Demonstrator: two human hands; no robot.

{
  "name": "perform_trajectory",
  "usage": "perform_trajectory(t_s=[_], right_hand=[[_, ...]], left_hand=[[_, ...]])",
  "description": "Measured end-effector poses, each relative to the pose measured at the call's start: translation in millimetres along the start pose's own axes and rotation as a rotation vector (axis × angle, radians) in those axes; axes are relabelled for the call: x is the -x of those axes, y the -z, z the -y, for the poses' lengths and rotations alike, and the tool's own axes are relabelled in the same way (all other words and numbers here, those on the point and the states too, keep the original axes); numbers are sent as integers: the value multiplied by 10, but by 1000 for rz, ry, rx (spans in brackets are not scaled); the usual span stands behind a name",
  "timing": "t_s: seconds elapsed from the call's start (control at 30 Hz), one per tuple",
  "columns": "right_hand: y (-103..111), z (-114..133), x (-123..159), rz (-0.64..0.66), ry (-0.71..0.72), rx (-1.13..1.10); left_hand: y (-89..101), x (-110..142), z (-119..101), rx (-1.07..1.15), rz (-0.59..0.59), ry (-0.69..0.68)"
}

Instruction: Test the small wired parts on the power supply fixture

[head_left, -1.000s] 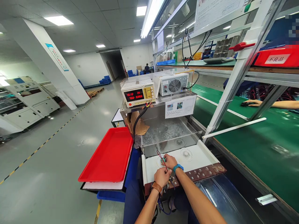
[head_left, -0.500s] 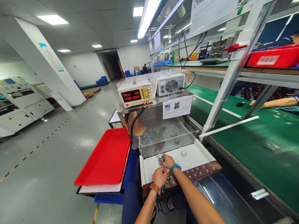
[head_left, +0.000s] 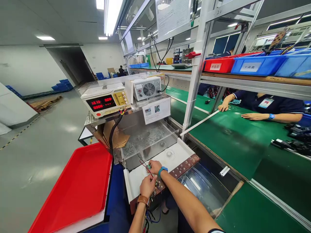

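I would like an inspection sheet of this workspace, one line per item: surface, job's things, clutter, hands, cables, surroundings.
Surface: white tray with a brown terminal strip along its near edge, in front of a clear tank.
Job's things: small green part with a red wire, on the white tray.
Clutter: torn cardboard under the meter shelf; empty red tray at the left.
Hands: right hand pinches the small green part; left hand closed at the terminal strip, what it holds is hidden.
Cables: black cable drops from the power supply.
Surroundings: green conveyor belt; another person's arms rest on it.
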State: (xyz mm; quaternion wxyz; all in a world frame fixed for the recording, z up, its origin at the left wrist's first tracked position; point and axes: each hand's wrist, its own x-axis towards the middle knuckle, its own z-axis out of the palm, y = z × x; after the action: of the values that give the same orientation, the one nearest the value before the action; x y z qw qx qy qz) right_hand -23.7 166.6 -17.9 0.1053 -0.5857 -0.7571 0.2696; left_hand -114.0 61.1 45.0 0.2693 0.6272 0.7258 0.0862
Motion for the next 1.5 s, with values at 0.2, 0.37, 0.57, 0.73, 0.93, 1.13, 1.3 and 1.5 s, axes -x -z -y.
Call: perform_trajectory(t_s=[0.2,0.37,0.57,0.73,0.93,1.13,1.3,1.5], right_hand=[[-1,-4,4,11,-5,-19],[-26,-15,13,1,2,-18],[-56,-7,20,-18,16,-10],[-60,-3,24,5,1,-29],[-59,-3,26,11,15,-28],[-101,-34,-7,22,17,-42],[-91,-26,12,4,27,-45],[-61,-3,32,12,31,-48]], left_hand=[[15,29,-27,14,0,9],[7,47,-28,14,-11,35],[17,76,-31,30,-20,51],[22,96,-34,38,-30,59],[19,105,-34,43,-39,76],[29,122,-42,55,-55,76],[37,139,-52,50,-52,80],[50,139,-56,53,-52,75]])
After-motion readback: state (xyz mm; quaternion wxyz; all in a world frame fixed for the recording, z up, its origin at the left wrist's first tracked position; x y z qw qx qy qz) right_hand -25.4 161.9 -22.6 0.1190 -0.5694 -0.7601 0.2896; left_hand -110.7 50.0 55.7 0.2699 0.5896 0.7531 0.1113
